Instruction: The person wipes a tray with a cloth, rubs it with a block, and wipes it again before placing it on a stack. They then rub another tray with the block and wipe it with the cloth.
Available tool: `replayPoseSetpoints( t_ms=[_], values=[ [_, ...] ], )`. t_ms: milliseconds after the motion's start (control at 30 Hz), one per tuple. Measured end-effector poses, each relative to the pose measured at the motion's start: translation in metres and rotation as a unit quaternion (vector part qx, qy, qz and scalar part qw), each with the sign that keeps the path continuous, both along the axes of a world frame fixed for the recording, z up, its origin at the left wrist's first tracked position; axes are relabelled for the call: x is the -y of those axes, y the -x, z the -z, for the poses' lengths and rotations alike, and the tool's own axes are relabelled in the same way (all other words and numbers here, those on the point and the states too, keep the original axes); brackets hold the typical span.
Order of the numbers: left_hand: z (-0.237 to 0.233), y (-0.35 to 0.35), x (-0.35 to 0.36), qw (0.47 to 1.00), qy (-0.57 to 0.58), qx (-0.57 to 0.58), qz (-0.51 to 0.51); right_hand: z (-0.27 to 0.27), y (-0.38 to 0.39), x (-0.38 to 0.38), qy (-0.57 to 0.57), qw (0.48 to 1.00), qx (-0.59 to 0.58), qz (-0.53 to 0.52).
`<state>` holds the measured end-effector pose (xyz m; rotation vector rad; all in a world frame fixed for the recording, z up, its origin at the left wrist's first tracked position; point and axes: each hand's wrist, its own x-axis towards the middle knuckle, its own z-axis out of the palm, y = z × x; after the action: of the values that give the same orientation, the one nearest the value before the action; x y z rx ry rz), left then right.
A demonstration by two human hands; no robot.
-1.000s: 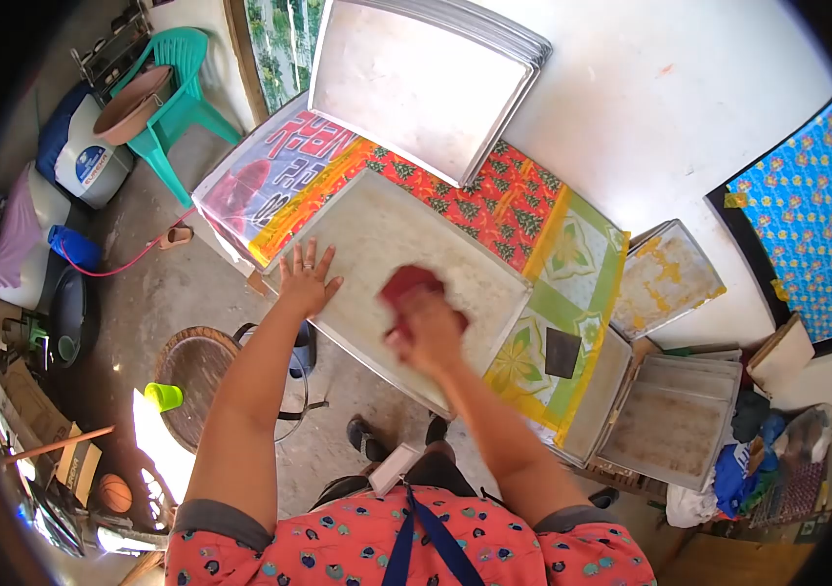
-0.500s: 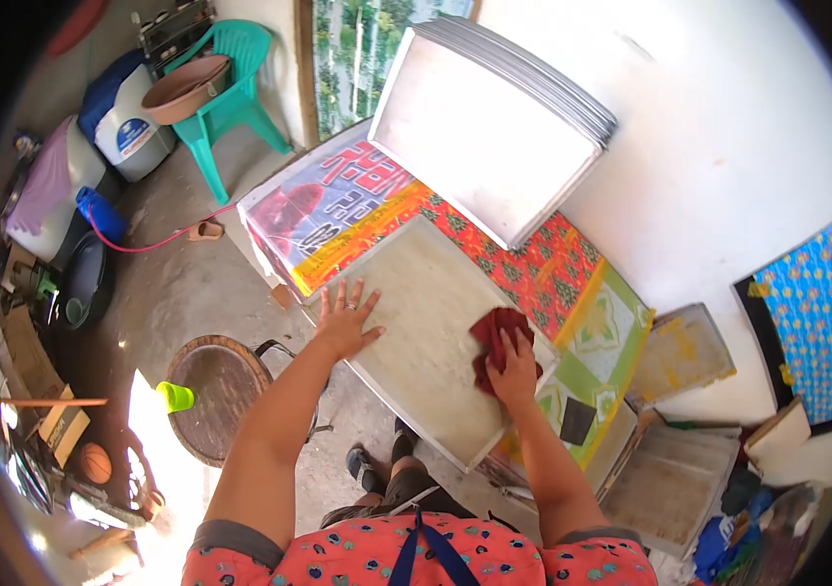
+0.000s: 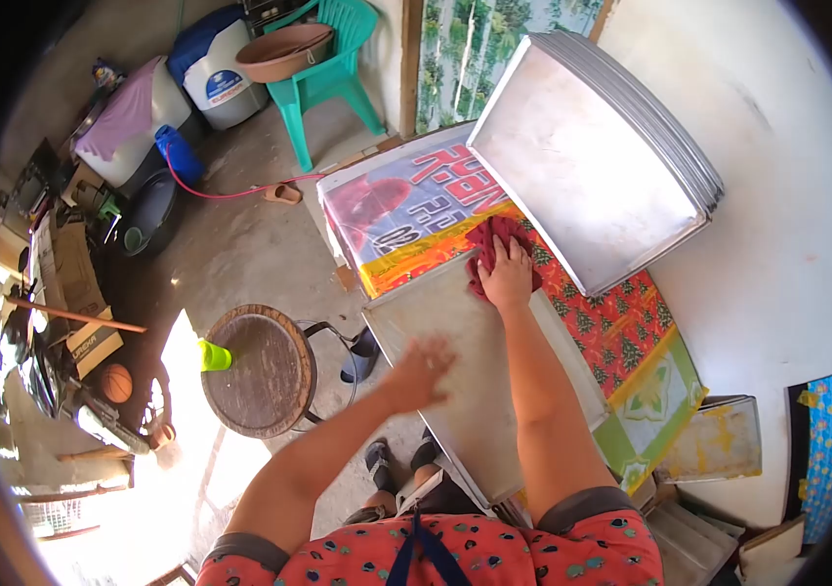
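My right hand (image 3: 507, 277) presses a bunched dark red cloth (image 3: 482, 239) onto the far end of a shallow metal tray (image 3: 470, 420). Its fingers are closed over the cloth. Over the tray's left side hovers my left hand (image 3: 420, 373), blurred by motion. Its fingers look apart, with nothing in them. The tray lies on a table covered with a printed banner (image 3: 387, 210), a red patterned sheet (image 3: 621, 337) and a green one (image 3: 665, 391). Just beyond the cloth, a stack of similar metal trays (image 3: 582, 161) stands on the table by the wall.
A round wooden stool (image 3: 260, 376) with a lime-green cup (image 3: 214, 356) stands left of the table. Further back is a green plastic chair (image 3: 338, 83) holding a brown basin (image 3: 284, 54). A pink hose (image 3: 226, 193) runs across the floor. More trays (image 3: 719, 439) lean at the right.
My right hand has moved the cloth from the tray's near right side to its far end. My left hand has lifted off the tray's left edge and come nearer to me. The view has shifted left.
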<state>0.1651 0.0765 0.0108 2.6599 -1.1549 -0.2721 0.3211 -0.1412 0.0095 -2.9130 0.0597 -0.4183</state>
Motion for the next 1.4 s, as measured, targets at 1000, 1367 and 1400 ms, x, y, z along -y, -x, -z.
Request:
replayPoseSetpoints(
  t_ms=[1000,1367,1400],
  values=[
    [0.022,0.115,-0.024,0.991,-0.007,0.130,0.026,-0.022,0.299,0.041,-0.083,0.989,0.057,0.111],
    [0.068,0.202,-0.145,0.960,-0.011,-0.245,-0.133,-0.078,0.359,0.055,-0.438,0.895,-0.018,0.087],
    [0.116,0.236,-0.180,0.924,-0.005,-0.350,-0.153,-0.072,0.350,0.073,-0.373,0.918,0.022,0.135]
  ],
)
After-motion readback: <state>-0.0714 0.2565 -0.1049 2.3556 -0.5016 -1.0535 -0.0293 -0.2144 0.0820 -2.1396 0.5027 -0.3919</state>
